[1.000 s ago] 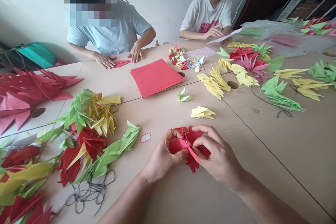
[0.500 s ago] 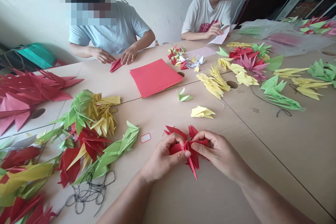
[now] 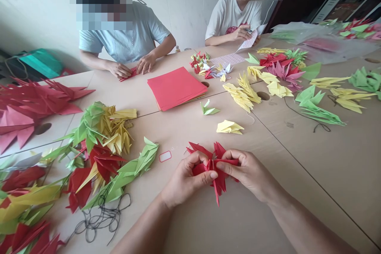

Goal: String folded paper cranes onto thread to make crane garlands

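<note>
A cluster of pointed red folded paper [image 3: 219,182] is held just above the table, low in the middle of the view. My left hand [image 3: 192,178] pinches its left side between thumb and forefinger. On the right side my right hand [image 3: 250,172] grips it the same way, its thumb close to the left fingertips. The fingers hide part of the cluster's centre. Beyond it lie a yellow folded bundle [image 3: 229,127] and a small green folded piece [image 3: 209,108]. Farther back is a stack of red paper sheets [image 3: 177,88].
Green, yellow and red folded bundles [image 3: 89,127] and tangled black cord [image 3: 101,220] lie at left. Yellow bundles [image 3: 241,94] and green ones [image 3: 321,107] lie at right. Across the table [image 3: 297,190], one person handles red paper [image 3: 131,74]; another holds a printed sheet [image 3: 248,43].
The cluster's lowest point has swung slightly left between my hands, which keep their grip. Across the table, the person at left has moved a hand onto the red paper.
</note>
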`<control>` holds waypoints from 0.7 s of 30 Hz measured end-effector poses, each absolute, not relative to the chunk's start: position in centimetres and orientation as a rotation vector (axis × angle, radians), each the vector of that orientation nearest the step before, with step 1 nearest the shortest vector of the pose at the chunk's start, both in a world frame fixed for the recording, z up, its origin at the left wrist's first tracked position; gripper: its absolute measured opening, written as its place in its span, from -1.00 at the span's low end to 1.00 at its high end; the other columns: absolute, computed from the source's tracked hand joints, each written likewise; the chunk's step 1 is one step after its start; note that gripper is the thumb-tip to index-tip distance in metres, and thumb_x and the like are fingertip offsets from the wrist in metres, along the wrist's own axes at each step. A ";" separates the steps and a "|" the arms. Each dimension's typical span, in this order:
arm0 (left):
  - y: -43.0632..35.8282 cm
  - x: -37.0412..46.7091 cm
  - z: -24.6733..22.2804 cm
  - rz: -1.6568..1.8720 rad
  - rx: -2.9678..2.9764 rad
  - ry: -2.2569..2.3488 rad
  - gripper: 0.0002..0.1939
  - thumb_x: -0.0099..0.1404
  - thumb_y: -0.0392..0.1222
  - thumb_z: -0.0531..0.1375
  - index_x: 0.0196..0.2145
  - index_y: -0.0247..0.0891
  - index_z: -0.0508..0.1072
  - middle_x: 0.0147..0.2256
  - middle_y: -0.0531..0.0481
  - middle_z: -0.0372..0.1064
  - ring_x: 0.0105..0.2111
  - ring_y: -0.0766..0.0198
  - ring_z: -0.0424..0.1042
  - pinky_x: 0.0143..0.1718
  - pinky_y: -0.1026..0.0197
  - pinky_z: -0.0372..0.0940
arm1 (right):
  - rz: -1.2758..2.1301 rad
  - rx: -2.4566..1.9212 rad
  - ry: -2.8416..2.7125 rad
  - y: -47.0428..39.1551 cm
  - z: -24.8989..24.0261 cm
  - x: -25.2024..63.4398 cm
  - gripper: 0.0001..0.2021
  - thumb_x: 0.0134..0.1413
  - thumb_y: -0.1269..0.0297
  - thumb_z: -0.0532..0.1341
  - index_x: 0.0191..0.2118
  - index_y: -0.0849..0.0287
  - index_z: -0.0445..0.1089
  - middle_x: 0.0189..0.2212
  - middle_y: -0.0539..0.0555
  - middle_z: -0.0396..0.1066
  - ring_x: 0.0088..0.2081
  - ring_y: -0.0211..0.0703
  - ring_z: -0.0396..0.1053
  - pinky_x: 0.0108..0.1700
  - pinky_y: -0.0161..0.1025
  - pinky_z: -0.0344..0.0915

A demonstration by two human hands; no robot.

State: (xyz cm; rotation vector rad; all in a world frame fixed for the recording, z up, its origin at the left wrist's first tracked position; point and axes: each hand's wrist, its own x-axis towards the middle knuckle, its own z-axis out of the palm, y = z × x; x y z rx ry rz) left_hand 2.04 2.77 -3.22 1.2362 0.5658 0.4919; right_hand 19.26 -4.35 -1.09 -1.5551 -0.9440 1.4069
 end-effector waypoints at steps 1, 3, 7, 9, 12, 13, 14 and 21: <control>2.8 2.1 -3.2 0.491 1.248 0.562 -0.78 0.20 -0.16 0.29 -0.41 -0.27 0.30 -0.42 0.08 0.28 -0.40 0.37 0.23 -0.35 0.32 0.19 | 1.428 -1.541 -0.941 -4.3 -1.1 19.3 -0.72 -0.06 0.09 0.34 -0.44 0.22 0.38 -0.56 -0.08 0.25 -0.53 -0.35 0.13 -0.49 -0.37 0.09; 2.7 2.1 -3.1 0.486 1.271 0.552 -0.77 0.17 -0.18 0.32 -0.44 -0.27 0.30 -0.43 0.08 0.29 -0.40 0.36 0.24 -0.35 0.32 0.20 | 1.469 -1.517 -0.934 -4.3 -1.2 19.2 -0.72 -0.07 0.08 0.34 -0.44 0.22 0.39 -0.55 -0.07 0.27 -0.51 -0.33 0.17 -0.47 -0.36 0.12; 2.5 2.1 -3.2 0.478 1.266 0.529 -0.78 0.17 -0.22 0.32 -0.45 -0.27 0.30 -0.43 0.06 0.33 -0.40 0.35 0.28 -0.34 0.31 0.22 | 1.493 -1.512 -0.938 -4.4 -1.1 19.3 -0.71 -0.08 0.10 0.36 -0.49 0.23 0.37 -0.56 -0.08 0.26 -0.49 -0.33 0.18 -0.46 -0.36 0.11; 2.5 2.1 -3.3 0.480 1.244 0.522 -0.78 0.18 -0.22 0.31 -0.45 -0.27 0.30 -0.42 0.06 0.34 -0.40 0.35 0.29 -0.33 0.31 0.22 | 1.471 -1.532 -0.959 -4.3 -1.1 19.3 -0.72 -0.07 0.11 0.35 -0.51 0.23 0.36 -0.57 -0.08 0.24 -0.50 -0.34 0.16 -0.47 -0.37 0.09; 2.5 2.0 -3.4 0.477 1.219 0.527 -0.78 0.18 -0.21 0.30 -0.43 -0.26 0.30 -0.41 0.06 0.33 -0.39 0.35 0.28 -0.33 0.31 0.22 | 1.454 -1.545 -0.990 -4.3 -1.0 19.3 -0.71 -0.02 0.10 0.32 -0.50 0.23 0.37 -0.56 -0.07 0.26 -0.49 -0.33 0.17 -0.46 -0.36 0.11; 2.5 2.0 -3.4 0.474 1.212 0.531 -0.78 0.18 -0.21 0.30 -0.43 -0.26 0.30 -0.41 0.07 0.32 -0.39 0.36 0.27 -0.33 0.31 0.22 | 1.451 -1.542 -1.004 -4.3 -1.0 19.3 -0.71 0.01 0.09 0.30 -0.49 0.23 0.37 -0.55 -0.06 0.27 -0.48 -0.33 0.18 -0.46 -0.36 0.13; 2.6 2.0 -3.3 0.470 1.205 0.537 -0.78 0.18 -0.20 0.30 -0.42 -0.26 0.30 -0.41 0.07 0.31 -0.39 0.36 0.27 -0.33 0.32 0.22 | 1.443 -1.533 -1.024 -4.4 -1.0 19.4 -0.71 0.04 0.09 0.27 -0.48 0.22 0.37 -0.54 -0.06 0.28 -0.48 -0.32 0.20 -0.45 -0.36 0.15; 3.1 1.8 -2.8 0.393 1.138 0.579 -0.66 0.08 -0.13 0.37 -0.47 -0.28 0.26 -0.45 0.10 0.25 -0.47 0.41 0.24 -0.41 0.34 0.18 | 1.379 -1.365 -1.245 -4.8 -0.7 19.4 -0.88 0.21 0.22 0.15 -0.25 0.10 0.40 -0.33 -0.02 0.43 -0.29 -0.26 0.39 -0.25 -0.33 0.37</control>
